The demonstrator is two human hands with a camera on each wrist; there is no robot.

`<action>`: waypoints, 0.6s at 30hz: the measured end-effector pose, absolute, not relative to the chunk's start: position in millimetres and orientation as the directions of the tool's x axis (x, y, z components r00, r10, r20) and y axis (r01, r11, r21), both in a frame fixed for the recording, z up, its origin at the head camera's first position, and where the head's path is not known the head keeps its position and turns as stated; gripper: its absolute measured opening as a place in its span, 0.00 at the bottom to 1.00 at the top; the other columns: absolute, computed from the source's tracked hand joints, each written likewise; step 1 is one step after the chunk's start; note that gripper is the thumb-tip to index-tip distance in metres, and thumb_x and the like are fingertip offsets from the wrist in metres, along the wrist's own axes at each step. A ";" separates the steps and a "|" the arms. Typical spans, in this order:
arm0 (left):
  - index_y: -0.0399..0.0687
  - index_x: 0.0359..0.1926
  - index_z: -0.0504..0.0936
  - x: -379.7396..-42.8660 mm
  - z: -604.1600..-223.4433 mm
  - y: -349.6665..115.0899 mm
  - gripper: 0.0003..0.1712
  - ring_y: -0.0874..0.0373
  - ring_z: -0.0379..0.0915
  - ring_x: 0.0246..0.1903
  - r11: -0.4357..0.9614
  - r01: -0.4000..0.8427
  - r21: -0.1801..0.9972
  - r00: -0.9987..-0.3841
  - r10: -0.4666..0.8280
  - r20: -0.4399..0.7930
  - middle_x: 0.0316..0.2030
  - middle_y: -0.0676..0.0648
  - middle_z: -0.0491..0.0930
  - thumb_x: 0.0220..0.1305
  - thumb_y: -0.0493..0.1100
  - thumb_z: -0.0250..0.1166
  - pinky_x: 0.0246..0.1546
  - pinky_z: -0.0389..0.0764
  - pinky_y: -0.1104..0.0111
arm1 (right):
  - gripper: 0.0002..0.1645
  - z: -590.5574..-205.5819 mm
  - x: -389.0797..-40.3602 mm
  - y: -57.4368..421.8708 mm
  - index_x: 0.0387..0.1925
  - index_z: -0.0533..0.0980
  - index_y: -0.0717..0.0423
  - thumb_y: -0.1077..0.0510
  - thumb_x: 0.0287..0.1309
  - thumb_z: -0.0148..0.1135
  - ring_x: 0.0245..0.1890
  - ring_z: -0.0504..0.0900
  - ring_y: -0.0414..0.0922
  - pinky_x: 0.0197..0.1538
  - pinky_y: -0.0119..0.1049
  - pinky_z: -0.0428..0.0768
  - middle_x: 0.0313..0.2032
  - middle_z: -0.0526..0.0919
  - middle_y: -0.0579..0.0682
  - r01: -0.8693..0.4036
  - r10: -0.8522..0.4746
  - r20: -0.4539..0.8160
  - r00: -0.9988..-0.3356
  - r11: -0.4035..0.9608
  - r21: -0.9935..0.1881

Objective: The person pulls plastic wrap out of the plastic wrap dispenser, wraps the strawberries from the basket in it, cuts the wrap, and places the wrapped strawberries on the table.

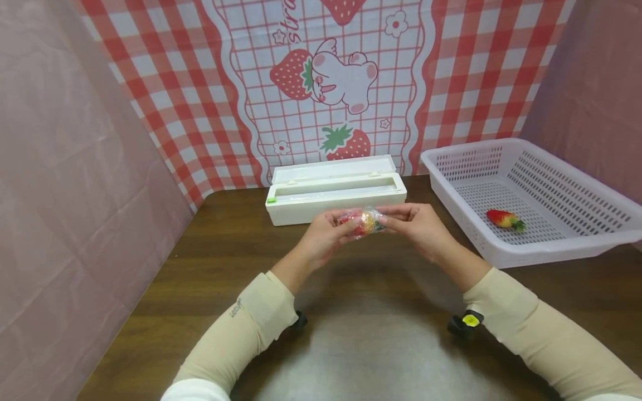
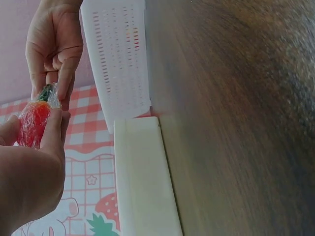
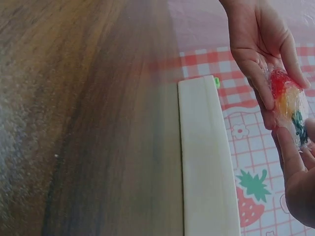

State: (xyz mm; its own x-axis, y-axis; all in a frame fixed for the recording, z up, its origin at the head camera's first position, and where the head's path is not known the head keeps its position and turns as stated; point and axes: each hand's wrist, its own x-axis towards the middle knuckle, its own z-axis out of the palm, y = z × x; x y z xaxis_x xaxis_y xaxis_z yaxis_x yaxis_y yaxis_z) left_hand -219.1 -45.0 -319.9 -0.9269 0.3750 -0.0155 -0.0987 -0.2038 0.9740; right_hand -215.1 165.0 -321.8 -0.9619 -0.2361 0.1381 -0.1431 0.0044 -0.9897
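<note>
A strawberry [image 1: 368, 221] wrapped in clear cling film is held up between both hands, above the table and in front of the white box. My left hand [image 1: 323, 234] grips its red end, thumb on the near side. The fingers of my right hand [image 1: 418, 225] pinch the film around the green leafy end. In the left wrist view the wrapped strawberry [image 2: 35, 120] shows red with crinkled film over it. From the right wrist, the strawberry [image 3: 286, 101] shows red, yellow and dark green under the film.
Behind the hands stands a long white cling film box [image 1: 336, 197], lid raised, with a green tab at its left corner. A white plastic basket [image 1: 501, 257] at the right holds one unwrapped strawberry [image 1: 505, 219]. Checked cloth hangs behind the brown wooden table [image 1: 225, 267].
</note>
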 end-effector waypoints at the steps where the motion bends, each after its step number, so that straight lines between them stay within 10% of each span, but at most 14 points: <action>1: 0.29 0.58 0.75 -219.0 -320.0 -45.3 0.20 0.56 0.79 0.45 -0.194 -0.100 0.976 -0.928 0.373 -0.021 0.53 0.37 0.79 0.67 0.33 0.61 0.50 0.79 0.65 | 0.26 -321.9 -214.7 165.0 0.54 0.73 0.78 0.63 0.61 0.65 0.38 0.85 0.40 0.44 0.36 0.83 0.37 0.87 0.44 -0.143 -0.231 0.136 -0.963 0.013 -0.990; 18: 0.33 0.66 0.69 -224.1 -320.2 -56.9 0.24 0.48 0.76 0.52 -0.239 -0.152 0.959 -0.887 0.462 -0.026 0.60 0.34 0.72 0.71 0.34 0.56 0.52 0.79 0.60 | 0.19 -322.1 -214.6 164.1 0.49 0.75 0.79 0.66 0.61 0.63 0.35 0.85 0.39 0.43 0.38 0.83 0.35 0.87 0.44 -0.203 -0.204 0.202 -0.958 -0.019 -0.979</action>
